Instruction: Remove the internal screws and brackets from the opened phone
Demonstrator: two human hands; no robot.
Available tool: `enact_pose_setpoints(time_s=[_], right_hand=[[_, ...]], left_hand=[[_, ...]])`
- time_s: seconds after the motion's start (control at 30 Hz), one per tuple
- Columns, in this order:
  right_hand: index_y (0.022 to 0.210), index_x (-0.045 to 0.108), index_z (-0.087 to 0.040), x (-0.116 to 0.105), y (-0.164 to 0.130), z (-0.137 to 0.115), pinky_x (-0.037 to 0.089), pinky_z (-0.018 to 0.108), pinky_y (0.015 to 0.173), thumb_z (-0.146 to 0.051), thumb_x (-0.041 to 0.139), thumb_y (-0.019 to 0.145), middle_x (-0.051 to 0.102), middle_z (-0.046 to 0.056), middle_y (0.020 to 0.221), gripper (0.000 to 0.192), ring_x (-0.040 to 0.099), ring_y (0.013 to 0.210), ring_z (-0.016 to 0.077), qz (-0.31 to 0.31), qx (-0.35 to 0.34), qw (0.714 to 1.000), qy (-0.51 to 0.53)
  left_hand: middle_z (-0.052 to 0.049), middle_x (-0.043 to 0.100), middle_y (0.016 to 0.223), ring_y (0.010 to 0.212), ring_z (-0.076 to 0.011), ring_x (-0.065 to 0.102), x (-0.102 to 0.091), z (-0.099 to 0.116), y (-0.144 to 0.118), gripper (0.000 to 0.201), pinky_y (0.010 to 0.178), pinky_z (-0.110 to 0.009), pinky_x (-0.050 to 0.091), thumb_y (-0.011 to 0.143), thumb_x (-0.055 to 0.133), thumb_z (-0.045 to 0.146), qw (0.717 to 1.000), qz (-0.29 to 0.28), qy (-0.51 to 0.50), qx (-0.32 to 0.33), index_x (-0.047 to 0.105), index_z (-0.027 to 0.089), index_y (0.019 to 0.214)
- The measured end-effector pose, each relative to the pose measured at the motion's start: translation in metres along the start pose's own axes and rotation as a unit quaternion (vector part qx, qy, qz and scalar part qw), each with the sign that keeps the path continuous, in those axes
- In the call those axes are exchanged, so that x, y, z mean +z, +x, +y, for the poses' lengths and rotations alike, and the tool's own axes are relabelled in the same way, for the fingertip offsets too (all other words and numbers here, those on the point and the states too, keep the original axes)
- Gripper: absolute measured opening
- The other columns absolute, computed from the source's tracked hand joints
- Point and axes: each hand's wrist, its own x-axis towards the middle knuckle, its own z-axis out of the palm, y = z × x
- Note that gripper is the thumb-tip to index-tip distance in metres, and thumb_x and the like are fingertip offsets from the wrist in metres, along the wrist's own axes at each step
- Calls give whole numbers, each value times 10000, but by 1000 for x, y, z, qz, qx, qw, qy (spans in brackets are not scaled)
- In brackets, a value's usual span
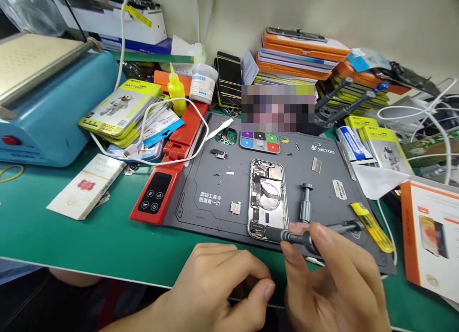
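Observation:
My right hand (340,279) grips a dark screwdriver (287,236) between thumb and index finger. Its front end is over the lower edge of an opened phone (267,198), whose inner parts and round coil show. My left hand (225,289) is curled at the mat's front edge, thumb against the index finger, with nothing visible in it. Right of the phone lies another screwdriver (305,203); a similar tool (353,226) is partly hidden behind my right hand. Left of the phone are a small metal part (235,207), a camera-like module (219,153) and tiny pieces.
Everything lies on a grey work mat (201,179) with a coloured tray (260,141). A red device (152,198) borders it on the left, a yellow cutter (373,229) on the right. Battery boxes (122,107), a white carton (86,186) and an orange-edged box (430,236) crowd the bench.

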Motion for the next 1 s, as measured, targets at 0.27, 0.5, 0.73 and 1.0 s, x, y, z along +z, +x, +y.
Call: enact_pose_setpoints(time_s=[0.27, 0.5, 0.73, 1.0], right_hand=[[1473, 713, -247, 1, 5, -4, 688, 301, 799, 125, 709, 868, 795, 51, 1124, 711, 790, 986, 177, 28, 20, 998, 45], [1287, 777, -215, 4, -2, -13, 700, 358, 796, 63, 612, 932, 790, 66, 1095, 480, 786, 1021, 212, 55, 91, 992, 67], [1268, 773, -199, 7, -5, -9, 700, 330, 804, 48, 636, 926, 783, 68, 1057, 444, 776, 993, 187, 48, 75, 993, 79], [1218, 777, -210, 5, -6, -11, 718, 355, 808, 50, 651, 927, 803, 61, 1034, 410, 806, 1006, 203, 46, 90, 993, 66]], left_hand=[[-57, 754, 1133, 983, -249, 715, -30, -9, 13, 167, 814, -344, 522, 1169, 552, 296, 943, 43, 328, -25, 678, 229, 1256], [-55, 742, 1165, 937, -242, 726, -27, -27, 16, 435, 831, -367, 558, 1226, 315, 428, 919, 16, 394, 3, 707, 240, 1243], [-29, 740, 1137, 903, -222, 742, -27, -27, 19, 332, 798, -334, 555, 1208, 413, 434, 923, 16, 385, -21, 695, 262, 1242], [12, 749, 1107, 925, -183, 762, -23, -13, 30, 112, 757, -270, 553, 1146, 583, 323, 948, 20, 304, -90, 676, 261, 1145]])
